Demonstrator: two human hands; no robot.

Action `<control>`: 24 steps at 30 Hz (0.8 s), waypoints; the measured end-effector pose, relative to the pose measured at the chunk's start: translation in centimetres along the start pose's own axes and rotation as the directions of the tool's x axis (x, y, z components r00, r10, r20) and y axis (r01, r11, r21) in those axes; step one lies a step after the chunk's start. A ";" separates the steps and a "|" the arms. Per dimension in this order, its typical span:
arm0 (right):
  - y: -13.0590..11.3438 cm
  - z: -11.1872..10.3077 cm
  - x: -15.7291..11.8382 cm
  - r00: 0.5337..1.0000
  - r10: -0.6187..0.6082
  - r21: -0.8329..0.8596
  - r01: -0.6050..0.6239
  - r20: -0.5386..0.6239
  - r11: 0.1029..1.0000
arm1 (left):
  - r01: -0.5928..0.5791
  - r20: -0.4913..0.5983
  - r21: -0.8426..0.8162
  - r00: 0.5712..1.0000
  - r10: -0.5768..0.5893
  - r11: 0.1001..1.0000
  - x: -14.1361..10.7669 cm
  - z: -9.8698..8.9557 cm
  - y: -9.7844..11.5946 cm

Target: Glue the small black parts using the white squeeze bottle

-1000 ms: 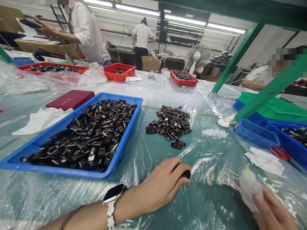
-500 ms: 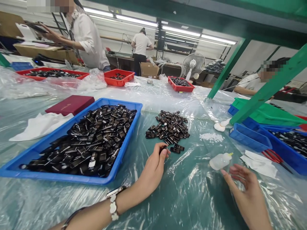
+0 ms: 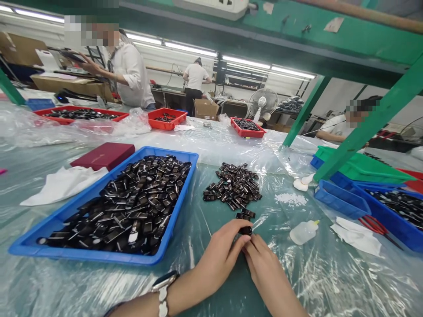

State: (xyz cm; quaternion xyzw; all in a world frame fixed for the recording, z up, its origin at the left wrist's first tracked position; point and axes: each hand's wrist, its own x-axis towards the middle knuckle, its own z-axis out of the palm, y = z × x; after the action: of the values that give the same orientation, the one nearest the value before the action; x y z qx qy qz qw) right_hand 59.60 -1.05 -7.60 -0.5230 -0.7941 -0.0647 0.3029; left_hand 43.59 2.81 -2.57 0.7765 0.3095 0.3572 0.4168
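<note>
My left hand (image 3: 220, 251) pinches a small black piece (image 3: 245, 230) between thumb and fingers. Touching it from the right is my right hand (image 3: 266, 264), its fingers closed together at the piece; whatever lies between those fingertips is hidden. Just beyond both hands lies a loose pile of dark pieces (image 3: 236, 185), with a few single ones at its near edge. A blue tray (image 3: 155, 259) full of similar dark pieces stands to the left. On the right are small white bits (image 3: 291, 199) and a translucent bottle (image 3: 303, 232) lying on its side.
A maroon box (image 3: 104, 155) and white cloth (image 3: 62, 184) lie behind the blue tray's left side. Right: red-handled scissors (image 3: 375, 224), blue bins (image 3: 342, 200), a green tray (image 3: 363, 165) and a slanted green post. Red trays and several people are farther back.
My right hand has moved left from beside the bottle to meet my left hand, and its fingers have closed in. My left hand has shifted slightly right and nearer, still with the black piece.
</note>
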 end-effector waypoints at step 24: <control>0.4 -3.7 0.6 0.841 0.475 0.822 -0.450 0.259 0.348 | -0.176 0.009 0.079 0.984 0.176 0.981 -0.2 0.2 -0.5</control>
State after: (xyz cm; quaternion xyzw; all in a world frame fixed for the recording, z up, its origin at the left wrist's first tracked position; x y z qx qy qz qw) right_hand 61.30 -1.94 -4.35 -0.5020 -0.5328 0.4196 0.5367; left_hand 43.57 2.80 -3.19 0.8170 0.2532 0.3794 0.3528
